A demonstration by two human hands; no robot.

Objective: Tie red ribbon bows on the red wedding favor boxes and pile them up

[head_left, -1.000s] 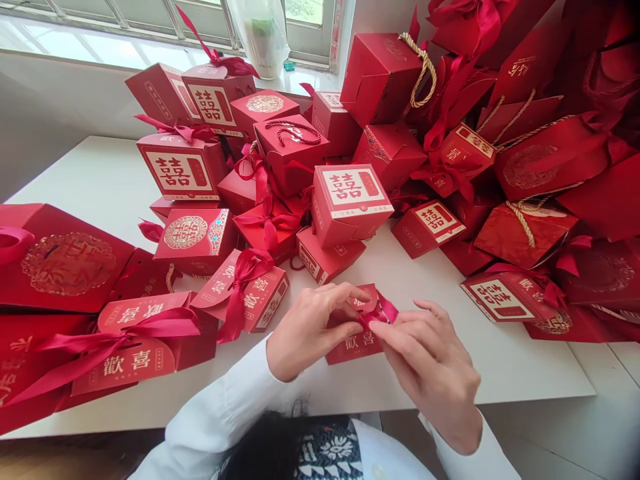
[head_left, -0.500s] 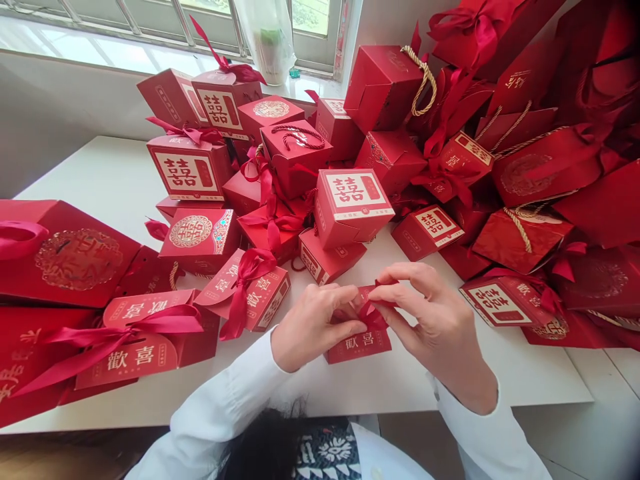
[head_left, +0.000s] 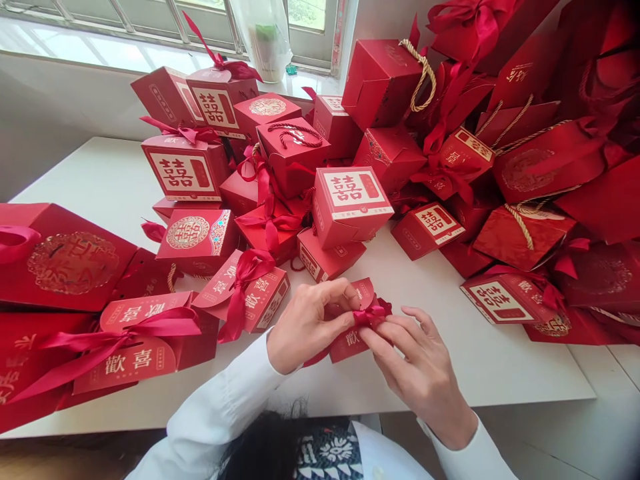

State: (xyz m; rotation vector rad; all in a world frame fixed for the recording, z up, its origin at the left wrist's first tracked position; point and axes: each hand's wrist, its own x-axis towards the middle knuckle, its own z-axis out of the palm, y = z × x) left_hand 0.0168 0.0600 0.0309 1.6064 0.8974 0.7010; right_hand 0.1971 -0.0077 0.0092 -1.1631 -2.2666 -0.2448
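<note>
A small red gift box (head_left: 349, 347) with gold characters stands on the white table in front of me, partly covered by my hands. Across its top runs a dark pink ribbon (head_left: 369, 316), gathered into a bow or knot at the middle. My left hand (head_left: 313, 323) pinches the ribbon's left side between thumb and fingers. From the right, my right hand (head_left: 417, 370) closes its fingertips on the other side of the ribbon, low against the box. A ribbon tail hangs beneath my left hand. The exact crossing of the ribbon is hidden by the fingers.
Red boxes with ribbon bows, such as one gift box (head_left: 250, 290), lie left of my hands. A stacked box (head_left: 350, 203) stands just beyond them. Bags with gold cord handles (head_left: 520, 227) crowd the right. The white table's (head_left: 520, 380) front edge is near me.
My right hand has come lower and turned flatter over the box. The ribbon now shows as a gathered knot between both hands, and a tail shows at the left.
</note>
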